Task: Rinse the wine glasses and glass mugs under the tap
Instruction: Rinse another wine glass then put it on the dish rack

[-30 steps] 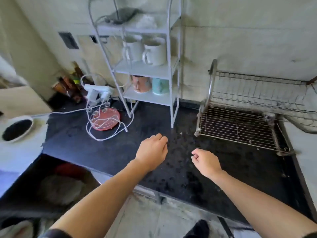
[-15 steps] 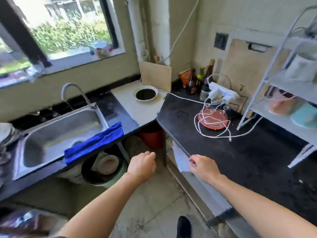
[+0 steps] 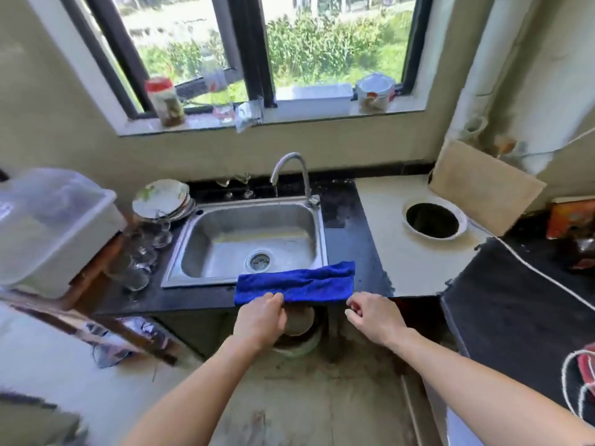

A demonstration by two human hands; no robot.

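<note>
Several clear glass mugs and glasses (image 3: 141, 252) stand in a row on the dark counter left of the steel sink (image 3: 190, 252). A curved tap (image 3: 289, 169) rises behind the sink. Two wine glasses (image 3: 238, 185) stand behind the sink, left of the tap. My left hand (image 3: 260, 320) hovers just below the counter's front edge with loosely curled fingers, holding nothing. My right hand (image 3: 373, 317) hangs beside it, also loosely curled with nothing in it. Both hands are in front of a blue cloth (image 3: 296, 284) draped over the sink's front right corner.
Stacked plates (image 3: 161, 197) sit at the sink's back left corner. A translucent plastic bin (image 3: 48, 226) stands at far left. Right of the sink is a pale counter with a round hole (image 3: 431, 220) and a board (image 3: 483, 185) leaning on the wall. Jars line the windowsill (image 3: 289, 119).
My view has swung left from the dish rack and shelf to face the sink. Both hands stayed loosely curled and now hang in front of the blue cloth.
</note>
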